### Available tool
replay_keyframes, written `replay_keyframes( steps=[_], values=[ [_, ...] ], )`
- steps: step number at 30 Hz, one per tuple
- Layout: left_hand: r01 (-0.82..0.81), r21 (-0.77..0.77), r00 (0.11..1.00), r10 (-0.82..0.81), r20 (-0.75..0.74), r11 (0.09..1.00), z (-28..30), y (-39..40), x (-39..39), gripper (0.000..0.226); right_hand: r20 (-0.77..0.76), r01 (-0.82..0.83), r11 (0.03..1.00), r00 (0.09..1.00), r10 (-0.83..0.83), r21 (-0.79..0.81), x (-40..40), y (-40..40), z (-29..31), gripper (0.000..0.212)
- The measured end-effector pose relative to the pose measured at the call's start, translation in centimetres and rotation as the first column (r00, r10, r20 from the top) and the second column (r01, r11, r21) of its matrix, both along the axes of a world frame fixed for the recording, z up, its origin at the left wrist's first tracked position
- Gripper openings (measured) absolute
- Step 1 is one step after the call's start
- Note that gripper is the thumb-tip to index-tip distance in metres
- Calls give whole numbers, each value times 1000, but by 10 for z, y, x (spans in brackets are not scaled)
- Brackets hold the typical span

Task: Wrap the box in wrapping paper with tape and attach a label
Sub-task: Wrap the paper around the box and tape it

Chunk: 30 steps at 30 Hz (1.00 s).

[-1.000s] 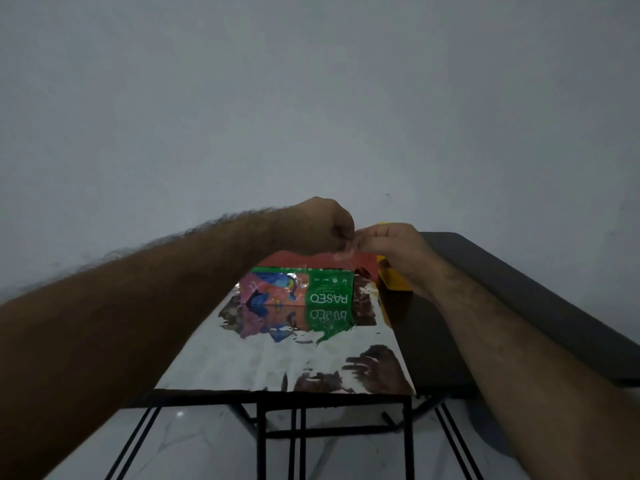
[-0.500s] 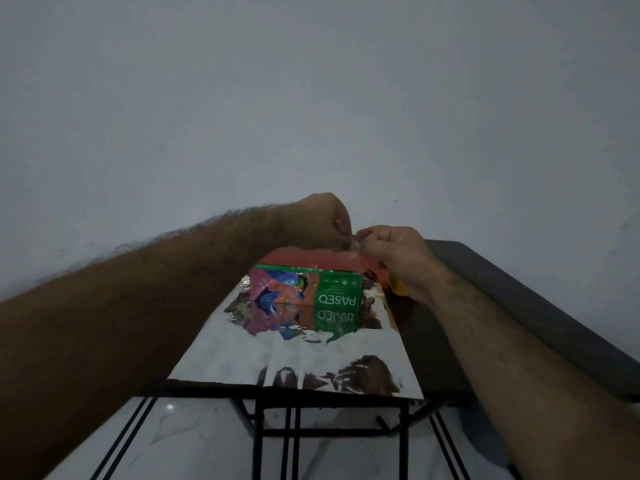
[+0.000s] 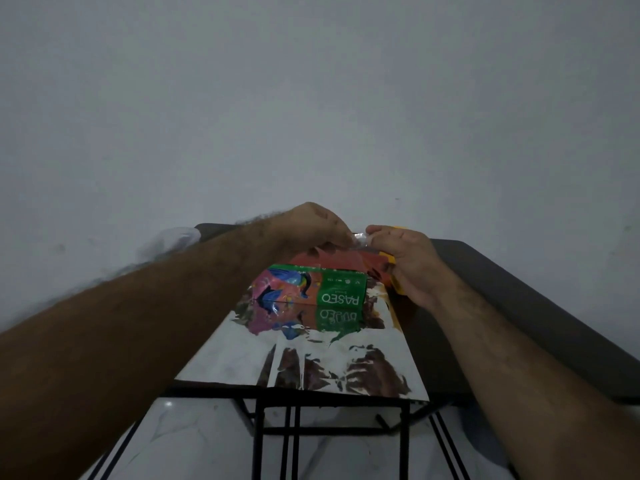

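Plain grey wall rises behind a dark, flat table [image 3: 491, 282] whose near edge carries a glossy, mirror-like sheet of wrapping paper [image 3: 332, 362]. On it sits the rectangular box [image 3: 311, 289], green and pink, reflected in the foil. Above its far edge, the left hand [image 3: 311, 226] and right hand [image 3: 405, 258] pinch a clear strip of tape [image 3: 360, 237] between them; a yellow object [image 3: 394, 271] lies just beside.

My two hands [image 3: 322, 226] [image 3: 405, 261] crowd the worktop's [image 3: 519, 299] far edge above the box [image 3: 311, 289]. Shiny paper [image 3: 311, 358] covers the near edge. The worktop's right side lies bare; the wall [image 3: 311, 116] closes the far side.
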<state>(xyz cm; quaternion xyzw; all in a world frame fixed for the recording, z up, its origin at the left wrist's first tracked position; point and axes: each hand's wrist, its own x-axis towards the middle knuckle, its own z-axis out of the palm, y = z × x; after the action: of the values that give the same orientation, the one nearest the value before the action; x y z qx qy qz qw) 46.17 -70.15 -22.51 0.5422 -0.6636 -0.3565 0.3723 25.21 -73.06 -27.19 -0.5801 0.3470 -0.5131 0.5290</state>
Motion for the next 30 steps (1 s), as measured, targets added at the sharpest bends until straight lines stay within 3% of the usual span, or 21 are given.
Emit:
replay_keyframes(
  steps=[4, 5, 7, 9, 11, 12, 14, 19, 26, 30],
  values=[
    [-47, 32, 999, 47, -13, 998, -3, -4, 5, 13, -26, 119, 991, 992, -121, -67, -5, -3, -7, 18],
    [-77, 48, 997, 78, -21, 996, -4, -5, 7, 19, -68, 190, 972, 977, -201, -137, -8, -6, -12, 17],
    [-126, 90, 989, 132, -70, 988, -9, -8, 12, 29, -293, 259, 856, 862, -414, -447, -19, -13, -27, 30],
    [-142, 132, 979, 159, -127, 981, -13, -14, 16, 28, -519, -11, 704, 685, -512, -710, -26, -19, -43, 51],
    [-124, 167, 978, 149, -145, 978, -14, -17, 17, 26, -596, -232, 595, 597, -538, -770, -27, -26, -62, 58],
    [-106, 180, 981, 132, -140, 978, -13, -18, 15, 29, -588, -257, 561, 588, -556, -787, -27, -26, -68, 56],
    [-84, 195, 987, 109, -118, 977, -10, -19, 12, 36, -524, -217, 513, 614, -591, -831, -25, -28, -76, 49],
    [-77, 240, 994, 92, -50, 968, -10, -31, 5, 17, -373, -70, 455, 689, -622, -888, -22, -32, -87, 43],
    [-124, 324, 984, 74, 163, 938, -6, -49, -12, 15, -339, 92, 564, 715, -611, -820, -18, -33, -94, 44],
    [-141, 378, 975, 63, 211, 915, -5, -56, -22, 9, -360, 89, 613, 739, -569, -785, -18, -33, -93, 47]
  ],
)
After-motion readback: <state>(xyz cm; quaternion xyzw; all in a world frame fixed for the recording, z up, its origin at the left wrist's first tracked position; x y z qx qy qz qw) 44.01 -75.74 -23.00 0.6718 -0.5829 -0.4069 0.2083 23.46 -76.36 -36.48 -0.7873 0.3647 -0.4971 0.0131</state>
